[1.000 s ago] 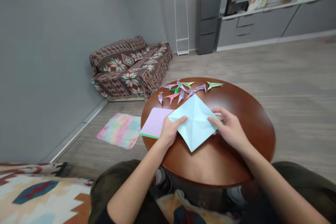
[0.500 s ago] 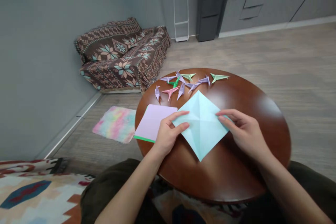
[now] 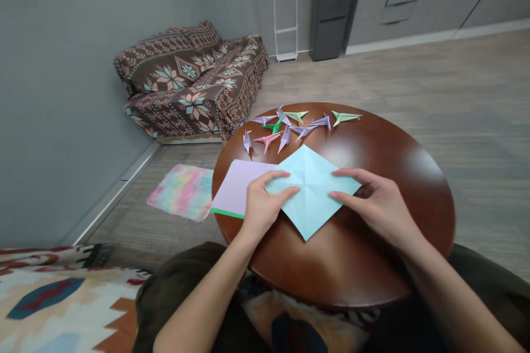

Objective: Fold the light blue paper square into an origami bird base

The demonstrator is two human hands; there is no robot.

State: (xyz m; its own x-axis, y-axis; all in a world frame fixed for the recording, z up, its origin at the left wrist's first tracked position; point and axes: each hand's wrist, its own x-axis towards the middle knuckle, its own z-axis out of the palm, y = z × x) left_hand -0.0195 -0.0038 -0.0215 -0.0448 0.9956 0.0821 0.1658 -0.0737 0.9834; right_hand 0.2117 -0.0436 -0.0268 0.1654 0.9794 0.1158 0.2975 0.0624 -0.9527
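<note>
Head view here, looking down at a round, polished wood tabletop (image 3: 385, 143). Between the left grip (image 3: 267, 201) and the right grip (image 3: 372, 201) lies a pale blue paper square (image 3: 310, 190), turned like a diamond with one corner pointing back toward the person. Crease lines cross at its middle, so some folding is clearly done, but it's lying open and pretty flat, with no real shape to it yet. The left grip sits over the sheet's left corner, and the right grip has its fingers spread around the right corner. Neither looks like a hard pinch, though I can't tell for sure whether either one is actually gripping the paper. Just left of the left grip is a lilac paper sheet (image 3: 236, 187), unfolded, with a thin green paper edge (image 3: 226, 213) showing beneath it, so there's more flat paper left. Ahead of both grips is a loose bunch of finished paper cranes (image 3: 285, 129) in lilac, pink and green. Farther left of the left grip, a tie-dye cloth (image 3: 180, 192) lies on the floor, with a patterned sofa (image 3: 190, 83) beyond it.
</note>
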